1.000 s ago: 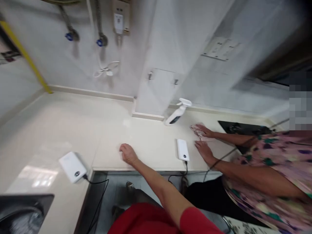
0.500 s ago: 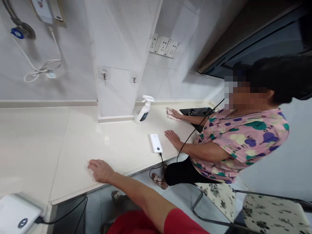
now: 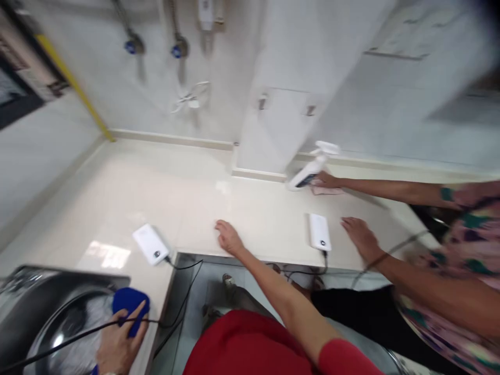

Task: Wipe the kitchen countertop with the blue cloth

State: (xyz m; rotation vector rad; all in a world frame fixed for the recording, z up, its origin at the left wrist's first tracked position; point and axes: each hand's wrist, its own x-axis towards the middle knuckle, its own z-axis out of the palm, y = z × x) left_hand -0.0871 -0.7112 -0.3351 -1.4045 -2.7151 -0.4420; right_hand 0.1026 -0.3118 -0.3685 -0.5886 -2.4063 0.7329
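My left hand (image 3: 116,348) is at the bottom left, fingers closed on a blue sponge-like pad (image 3: 130,306) at the rim of a steel sink (image 3: 47,312). A black cable crosses in front of that hand. My right hand (image 3: 228,238), on a bare arm from a red sleeve, rests palm down on the cream counter (image 3: 164,192) near its front edge, holding nothing. A white power bank (image 3: 150,244) with a black cable lies on the counter between my hands.
A person in a patterned top stands at the right. One of their hands (image 3: 361,237) lies flat beside a second white power bank (image 3: 320,232). Their other hand (image 3: 326,180) presses a pink cloth beside a white spray bottle (image 3: 310,171). A white pillar stands behind.
The view swung back to the left and down. My left hand with the blue pad and the sink came into view. The other person's far hand moved up to the spray bottle.
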